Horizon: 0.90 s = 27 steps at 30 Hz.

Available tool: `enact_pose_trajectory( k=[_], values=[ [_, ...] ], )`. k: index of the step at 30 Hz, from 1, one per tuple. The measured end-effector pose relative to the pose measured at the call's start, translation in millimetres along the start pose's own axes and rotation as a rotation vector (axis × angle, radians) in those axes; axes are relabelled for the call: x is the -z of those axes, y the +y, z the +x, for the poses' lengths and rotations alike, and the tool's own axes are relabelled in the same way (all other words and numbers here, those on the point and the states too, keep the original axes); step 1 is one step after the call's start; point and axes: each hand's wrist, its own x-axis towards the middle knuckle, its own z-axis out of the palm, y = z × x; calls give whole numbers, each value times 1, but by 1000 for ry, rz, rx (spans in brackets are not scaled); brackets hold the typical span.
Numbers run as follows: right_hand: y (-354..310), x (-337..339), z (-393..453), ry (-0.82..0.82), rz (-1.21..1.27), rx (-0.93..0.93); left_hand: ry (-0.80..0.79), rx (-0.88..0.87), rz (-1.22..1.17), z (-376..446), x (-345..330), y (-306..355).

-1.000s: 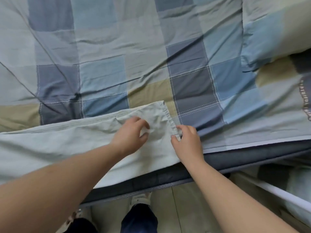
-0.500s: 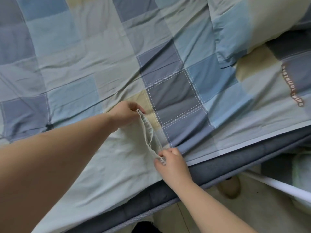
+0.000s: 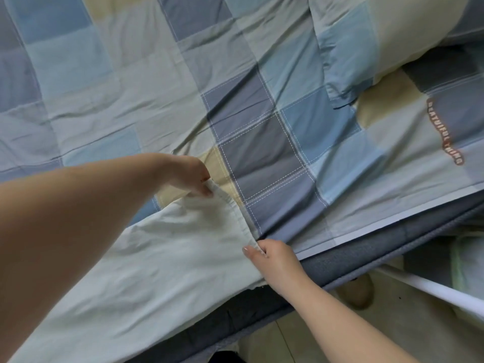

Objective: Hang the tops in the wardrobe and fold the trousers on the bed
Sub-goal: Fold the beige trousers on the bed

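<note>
Both hands pinch the hem of pale green trousers (image 3: 162,247) on a checked bedspread (image 3: 275,142), left hand (image 3: 187,176) at the far corner, right hand (image 3: 272,256) at the near, the trousers' other end cut off.

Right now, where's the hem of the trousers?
Head view, centre: the hem is on the checked bedspread near the bed's edge, pinched between the left hand and right hand.

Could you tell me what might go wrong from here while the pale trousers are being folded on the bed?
1. The trousers lie along the mattress edge, with some cloth already over it; a pull could slide them towards the floor.
2. The left hand and right hand pinch only the hem's two corners, so a slip could leave the fold crooked.
3. The checked cover is wrinkled and may crease the fold.
</note>
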Motion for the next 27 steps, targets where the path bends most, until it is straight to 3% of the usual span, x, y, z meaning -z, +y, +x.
enact_pose_trajectory(
  k=[3, 6, 9, 12, 14, 17, 18, 22, 27],
  values=[
    [-3, 11, 0, 17, 25, 17, 5, 38, 109, -3, 19, 15],
    [-9, 37, 13, 145, 80, 5, 303, 44, 106, 4, 40, 28],
    [-16, 82, 41, 362, 89, -6, 608, -40, -197, 20, 61, 38],
    [-8, 115, 67, 355, -113, -32, 627, -146, -419, 31, 71, 42],
    [-4, 121, 73, 330, -264, -45, 712, -163, -349, 27, 60, 32],
    [-15, 97, 68, 510, -378, 82, 902, -127, -200, 2, 4, -1],
    [-24, 81, 64, 533, -438, 199, 906, -107, -179, -11, -21, -11],
    [-63, -8, 58, 306, -676, 629, 828, -16, -41, -49, -110, -50],
    [-104, -100, 72, 172, -894, 811, 660, 177, -101, -61, -178, -90]
  ],
)
